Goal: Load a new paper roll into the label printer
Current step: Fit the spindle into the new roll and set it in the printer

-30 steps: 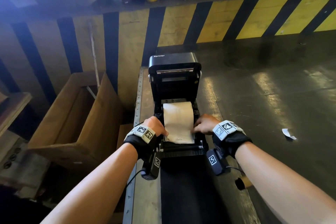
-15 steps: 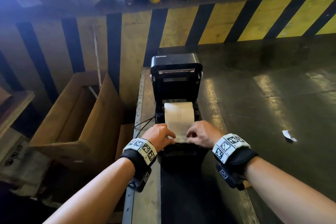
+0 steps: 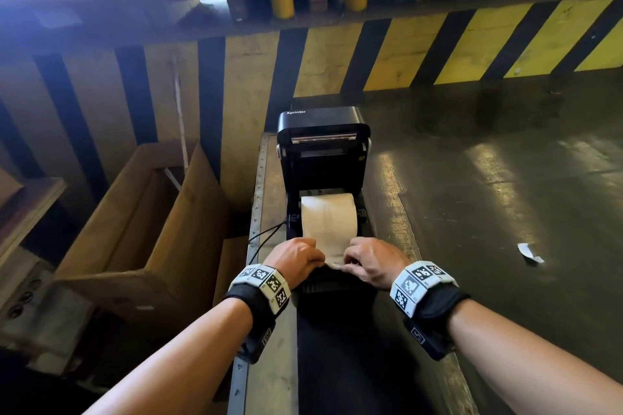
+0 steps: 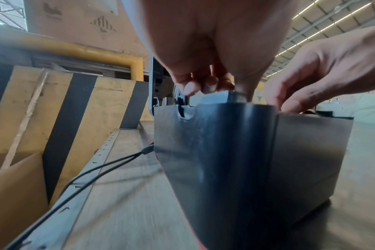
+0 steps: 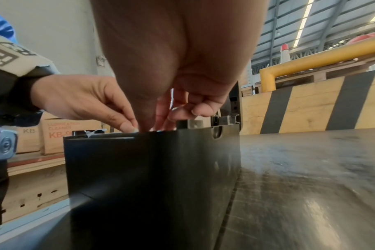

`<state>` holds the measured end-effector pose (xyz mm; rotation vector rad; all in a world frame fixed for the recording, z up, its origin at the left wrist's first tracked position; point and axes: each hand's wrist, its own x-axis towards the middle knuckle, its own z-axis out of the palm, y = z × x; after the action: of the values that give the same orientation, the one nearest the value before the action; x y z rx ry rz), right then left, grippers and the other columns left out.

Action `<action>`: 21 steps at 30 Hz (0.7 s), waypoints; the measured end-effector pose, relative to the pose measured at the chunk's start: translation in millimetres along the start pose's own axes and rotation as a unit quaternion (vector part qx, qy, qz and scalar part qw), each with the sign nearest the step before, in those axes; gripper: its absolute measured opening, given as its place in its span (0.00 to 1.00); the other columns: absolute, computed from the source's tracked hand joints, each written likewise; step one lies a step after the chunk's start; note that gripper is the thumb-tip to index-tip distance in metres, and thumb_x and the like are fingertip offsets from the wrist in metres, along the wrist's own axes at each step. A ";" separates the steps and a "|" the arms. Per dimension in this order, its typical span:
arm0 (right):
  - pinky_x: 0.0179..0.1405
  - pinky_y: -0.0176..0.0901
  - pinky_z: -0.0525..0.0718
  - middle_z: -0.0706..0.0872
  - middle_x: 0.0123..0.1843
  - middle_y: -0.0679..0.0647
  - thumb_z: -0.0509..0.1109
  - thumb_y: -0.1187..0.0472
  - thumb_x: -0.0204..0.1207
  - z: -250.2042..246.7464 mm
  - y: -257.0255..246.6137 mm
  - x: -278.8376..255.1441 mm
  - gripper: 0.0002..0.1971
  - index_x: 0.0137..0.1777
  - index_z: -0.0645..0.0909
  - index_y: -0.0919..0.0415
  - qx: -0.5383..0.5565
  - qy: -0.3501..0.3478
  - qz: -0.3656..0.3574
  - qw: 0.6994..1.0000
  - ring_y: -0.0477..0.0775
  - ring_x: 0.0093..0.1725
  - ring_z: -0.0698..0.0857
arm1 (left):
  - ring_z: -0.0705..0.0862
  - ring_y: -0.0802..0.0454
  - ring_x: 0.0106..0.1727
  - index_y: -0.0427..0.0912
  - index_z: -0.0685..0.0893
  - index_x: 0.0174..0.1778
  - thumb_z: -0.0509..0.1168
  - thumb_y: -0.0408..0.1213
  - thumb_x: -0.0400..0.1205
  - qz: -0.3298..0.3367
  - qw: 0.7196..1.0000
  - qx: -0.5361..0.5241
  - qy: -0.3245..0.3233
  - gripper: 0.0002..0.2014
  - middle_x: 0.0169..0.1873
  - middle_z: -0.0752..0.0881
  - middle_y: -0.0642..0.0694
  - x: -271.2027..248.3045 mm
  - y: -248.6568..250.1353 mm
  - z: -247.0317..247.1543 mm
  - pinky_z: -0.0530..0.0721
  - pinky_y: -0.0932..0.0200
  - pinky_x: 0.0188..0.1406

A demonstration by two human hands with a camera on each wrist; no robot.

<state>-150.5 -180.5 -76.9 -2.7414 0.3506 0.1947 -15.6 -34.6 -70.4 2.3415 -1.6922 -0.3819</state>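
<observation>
Both hands (image 3: 332,259) pinching paper (image 3: 328,222)

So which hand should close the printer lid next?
Probably the left hand: the lid stands open just beyond it, while the right hand pinches the paper end.

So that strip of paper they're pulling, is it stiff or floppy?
Probably floppy: the paper drapes off the roll down to both hands. Likely light and easy to crease, since fingertip pinches hold it.
</observation>
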 end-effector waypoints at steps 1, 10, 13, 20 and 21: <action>0.47 0.51 0.84 0.82 0.51 0.53 0.64 0.45 0.77 1.3 1.2 -0.9 0.17 0.50 0.82 0.59 0.001 0.005 0.000 1.000 0.55 0.47 0.83 | 0.84 0.46 0.47 0.43 0.88 0.54 0.61 0.43 0.83 0.000 1.000 -0.006 0.005 0.13 0.45 0.85 0.43 -1.5 0.0 0.4 0.71 0.63 0.41; 0.44 0.46 0.81 0.84 0.50 0.53 0.64 0.50 0.78 5.8 -5.5 -18.9 0.13 0.50 0.82 0.59 0.029 0.042 -0.032 0.998 0.54 0.46 0.82 | 0.83 0.47 0.45 0.42 0.88 0.51 0.63 0.43 0.81 -0.012 0.999 -0.040 0.000 0.12 0.44 0.85 0.44 -15.9 6.7 2.8 0.82 0.54 0.47; 0.41 0.45 0.81 0.84 0.47 0.53 0.64 0.51 0.79 4.6 -7.8 -25.5 0.12 0.49 0.83 0.59 0.027 0.049 -0.043 0.998 0.53 0.43 0.81 | 0.77 0.53 0.40 0.45 0.87 0.52 0.66 0.48 0.78 -0.014 1.000 -0.026 0.006 0.13 0.43 0.81 0.48 -25.0 12.1 3.1 0.75 0.59 0.40; 0.39 0.39 0.73 0.85 0.49 0.53 0.66 0.52 0.78 7.5 -19.1 -42.1 0.10 0.49 0.82 0.59 0.016 0.037 -0.055 0.998 0.51 0.44 0.81 | 0.81 0.50 0.43 0.45 0.86 0.53 0.67 0.44 0.78 0.005 1.000 0.011 0.023 0.11 0.51 0.83 0.48 -46.8 24.3 5.9 0.81 0.57 0.47; 0.39 0.39 0.73 0.85 0.49 0.53 0.66 0.52 0.78 8.7 -20.4 -45.4 0.10 0.48 0.82 0.59 0.017 0.037 -0.054 0.998 0.51 0.44 0.81 | 0.83 0.49 0.46 0.44 0.86 0.52 0.65 0.42 0.79 0.010 1.000 0.014 0.020 0.10 0.50 0.85 0.47 -50.2 26.8 6.5 0.82 0.55 0.48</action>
<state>-189.3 -149.1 -69.8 -2.7303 0.2236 0.0577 -56.7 4.7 -63.8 2.3342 -1.7106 -0.3076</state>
